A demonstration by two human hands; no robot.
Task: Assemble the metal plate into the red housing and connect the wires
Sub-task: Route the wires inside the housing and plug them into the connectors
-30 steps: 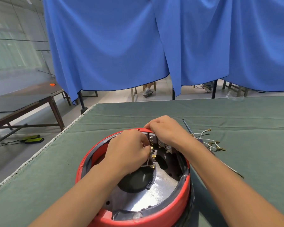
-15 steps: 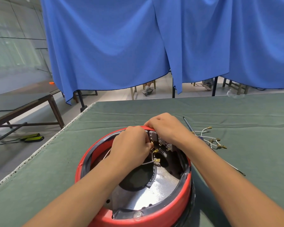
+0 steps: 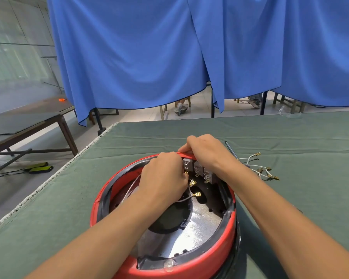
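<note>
There, the housing sat near on the green table, plate inside. The left hand curled around a wire by the terminals; the right hand gripped the far rim. Spare wires lay right.

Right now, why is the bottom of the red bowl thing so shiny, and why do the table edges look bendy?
Head view: light glares off the metal plate inside the red housing; the wide-angle lens bends the table edges; nothing looks blurred.
</note>
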